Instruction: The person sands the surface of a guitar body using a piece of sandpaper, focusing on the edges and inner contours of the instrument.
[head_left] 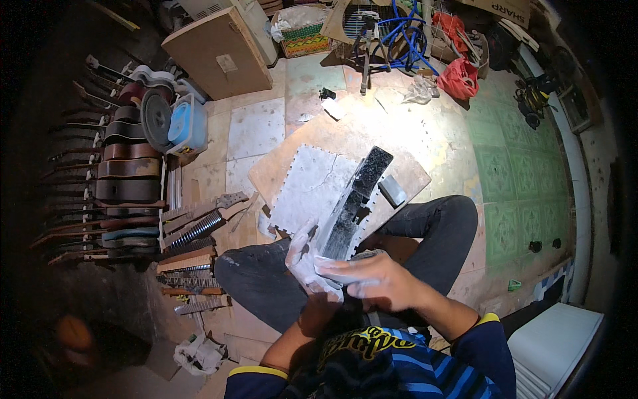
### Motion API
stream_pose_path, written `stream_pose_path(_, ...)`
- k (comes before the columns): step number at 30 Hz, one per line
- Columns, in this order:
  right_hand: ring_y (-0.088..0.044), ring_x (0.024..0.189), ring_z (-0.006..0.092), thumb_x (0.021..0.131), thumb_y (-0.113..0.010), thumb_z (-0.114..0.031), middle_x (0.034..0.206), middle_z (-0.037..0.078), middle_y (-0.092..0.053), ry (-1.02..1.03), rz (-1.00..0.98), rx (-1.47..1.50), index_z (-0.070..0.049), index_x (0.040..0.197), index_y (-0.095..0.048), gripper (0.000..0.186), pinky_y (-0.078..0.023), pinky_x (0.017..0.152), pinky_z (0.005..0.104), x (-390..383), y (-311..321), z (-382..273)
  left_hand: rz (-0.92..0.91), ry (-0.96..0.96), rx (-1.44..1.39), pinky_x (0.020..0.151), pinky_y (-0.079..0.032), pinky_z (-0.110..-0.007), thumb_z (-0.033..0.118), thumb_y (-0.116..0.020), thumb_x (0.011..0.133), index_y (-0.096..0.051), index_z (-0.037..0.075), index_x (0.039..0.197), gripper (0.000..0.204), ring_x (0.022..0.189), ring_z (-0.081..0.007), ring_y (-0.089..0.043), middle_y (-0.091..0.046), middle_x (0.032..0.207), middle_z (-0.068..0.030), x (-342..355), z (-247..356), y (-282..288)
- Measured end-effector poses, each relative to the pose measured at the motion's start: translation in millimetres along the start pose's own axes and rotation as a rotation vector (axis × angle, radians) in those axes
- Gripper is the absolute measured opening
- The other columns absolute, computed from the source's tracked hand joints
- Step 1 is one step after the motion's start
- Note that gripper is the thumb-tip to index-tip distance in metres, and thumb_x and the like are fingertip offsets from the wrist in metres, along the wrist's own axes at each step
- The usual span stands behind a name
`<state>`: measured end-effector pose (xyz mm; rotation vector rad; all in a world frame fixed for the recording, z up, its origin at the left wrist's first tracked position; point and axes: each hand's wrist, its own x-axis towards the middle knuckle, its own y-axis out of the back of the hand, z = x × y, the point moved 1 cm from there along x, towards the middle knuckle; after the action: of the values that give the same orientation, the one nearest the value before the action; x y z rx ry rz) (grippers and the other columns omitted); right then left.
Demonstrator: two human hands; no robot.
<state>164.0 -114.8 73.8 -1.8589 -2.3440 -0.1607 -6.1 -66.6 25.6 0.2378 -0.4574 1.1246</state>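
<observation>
So the thing to look at here is a long dark block [371, 174] covered in pale dust, lying out in front of the person over a light grey mat [309, 176] with toothed edges. Its long axis runs away from the body and leans right, far end up and right, near end right down at the hands. Neither hand is really farther off: the left hand [304, 261] is just beside the near end on its left, fingers fairly straight and pointing forward, while the right hand [379, 278] comes in from the right, fingers part-bent and pointing left over toward that same end. Both are dusted white. Fair warning, the fingers overlap down there, so I can't tell if either one actually has hold of the block. A small grey block [392, 191] sits just right of the long one.
</observation>
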Motion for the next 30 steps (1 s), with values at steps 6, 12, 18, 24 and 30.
stream_pose_path(6,-0.054,0.131,0.0338,0.081,-0.051,0.004,0.14,0.019,-0.056,-0.157,0.083,-0.14,-0.007,0.134,-0.062,0.056,-0.039,0.113,0.0358,3,-2,-12,-0.016,-0.008,-0.014,0.101,-0.04,-0.043,0.062,-0.025,0.103,-0.042,0.002,0.115,0.063,0.113,-0.0263,-0.05,-0.047,0.124,-0.0187,4,-2,-3)
stream_pose_path(12,-0.056,0.129,0.0343,0.08,-0.051,0.004,0.141,0.018,-0.055,-0.309,0.168,-0.416,-0.011,0.136,-0.06,0.059,-0.045,0.108,0.0347,4,6,12,-0.015,-0.021,-0.07,0.102,-0.04,-0.043,0.063,-0.025,0.103,-0.042,0.002,0.115,0.064,0.113,-0.0266,-0.05,-0.047,0.125,-0.0193,13,-19,-21)
stream_pose_path(18,-0.052,0.135,0.0311,0.081,-0.048,0.0,0.143,0.021,-0.055,-0.187,0.162,-0.237,-0.002,0.136,-0.059,0.056,-0.036,0.114,0.0328,9,21,31,0.048,0.009,-0.102,0.102,-0.04,-0.044,0.064,-0.025,0.103,-0.042,0.002,0.116,0.066,0.114,-0.0269,-0.05,-0.047,0.127,-0.0199,23,-29,-27)
stream_pose_path(24,-0.054,0.132,0.0319,0.077,-0.046,0.006,0.141,0.02,-0.056,-0.101,0.088,-0.053,-0.005,0.135,-0.061,0.061,-0.036,0.115,0.0352,4,12,26,0.121,0.044,-0.092,0.102,-0.041,-0.044,0.065,-0.024,0.102,-0.042,0.002,0.116,0.067,0.115,-0.0271,-0.05,-0.047,0.128,-0.0205,28,-27,-30)
stream_pose_path(30,-0.055,0.132,0.0314,0.076,-0.046,0.008,0.139,0.02,-0.058,-0.041,0.112,-0.061,-0.005,0.135,-0.06,0.063,-0.039,0.112,0.0348,11,-5,-4,0.185,0.054,-0.057,0.103,-0.041,-0.044,0.066,-0.024,0.102,-0.042,0.001,0.116,0.068,0.115,-0.0274,-0.051,-0.047,0.129,-0.0212,34,-29,-28)
